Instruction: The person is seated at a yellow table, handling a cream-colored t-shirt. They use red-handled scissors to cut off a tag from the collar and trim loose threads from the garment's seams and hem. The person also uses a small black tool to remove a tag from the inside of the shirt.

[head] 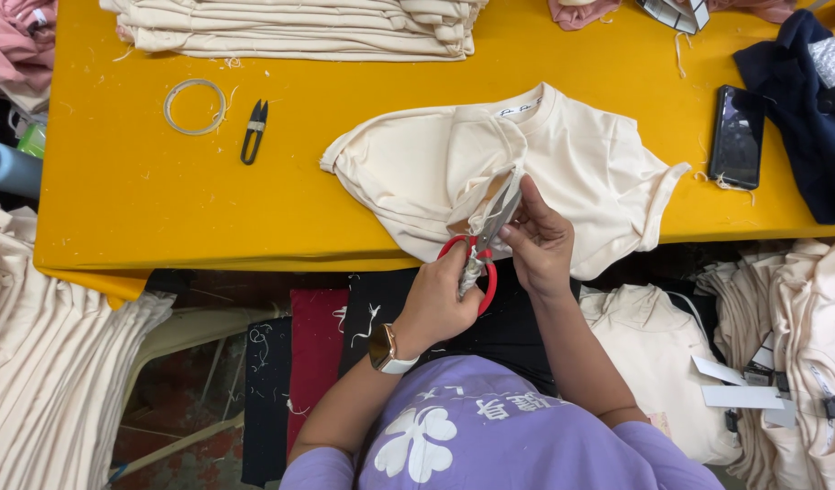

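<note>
Left grip [440, 295] closed on red-handled scissors [483, 245], wrist bent, right grip [537, 238] pinching cream shirt [562, 154]

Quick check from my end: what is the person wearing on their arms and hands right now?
Both hands are bare, no gloves. The left hand has a wristwatch with a white strap and a dark, gold-rimmed face. The right hand wears nothing visible. Short lilac sleeves of a T-shirt leave both forearms uncovered.

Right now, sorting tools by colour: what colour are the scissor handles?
Red, on the scissors in the left hand; head view.
</note>
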